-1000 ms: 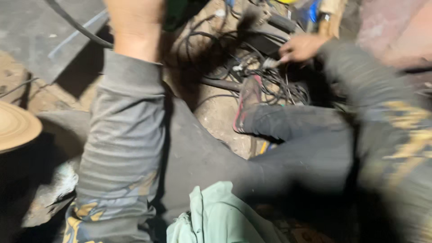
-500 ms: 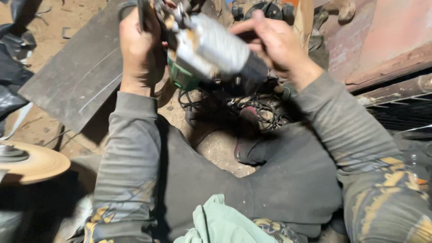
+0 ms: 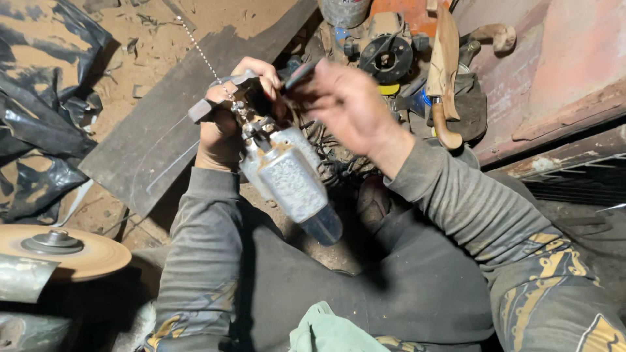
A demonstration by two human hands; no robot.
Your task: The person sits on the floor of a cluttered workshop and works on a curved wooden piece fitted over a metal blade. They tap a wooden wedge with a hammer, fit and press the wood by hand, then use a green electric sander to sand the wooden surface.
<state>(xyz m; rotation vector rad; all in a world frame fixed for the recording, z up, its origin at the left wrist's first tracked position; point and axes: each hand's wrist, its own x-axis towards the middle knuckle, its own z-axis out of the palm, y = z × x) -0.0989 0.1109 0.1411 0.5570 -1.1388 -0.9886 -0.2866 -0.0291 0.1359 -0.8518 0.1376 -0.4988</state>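
Note:
My left hand (image 3: 225, 127) grips the head end of a worn silver-grey power tool (image 3: 287, 179), whose body hangs down toward my lap. A thin ball chain (image 3: 202, 55) runs up from the tool's head across the dark board. My right hand (image 3: 342, 107) hovers just right of the tool's head and pinches a small dark flat part (image 3: 298, 73) between thumb and fingers. Both arms wear grey sleeves. I sit with legs folded in dark trousers.
A dark flat board (image 3: 156, 137) lies on the sandy ground at left, beside black plastic sheeting (image 3: 39, 98). A brown grinding disc (image 3: 62, 251) sits at lower left. Ahead are a tangle of cables (image 3: 336, 166), a black round tool (image 3: 386, 57) and a wooden-handled blade (image 3: 445, 72). Green cloth (image 3: 326, 332) lies in my lap.
The tool has swung from lying across both hands to hanging down from my left hand. My right hand has come off the tool's body and now pinches a small dark part.

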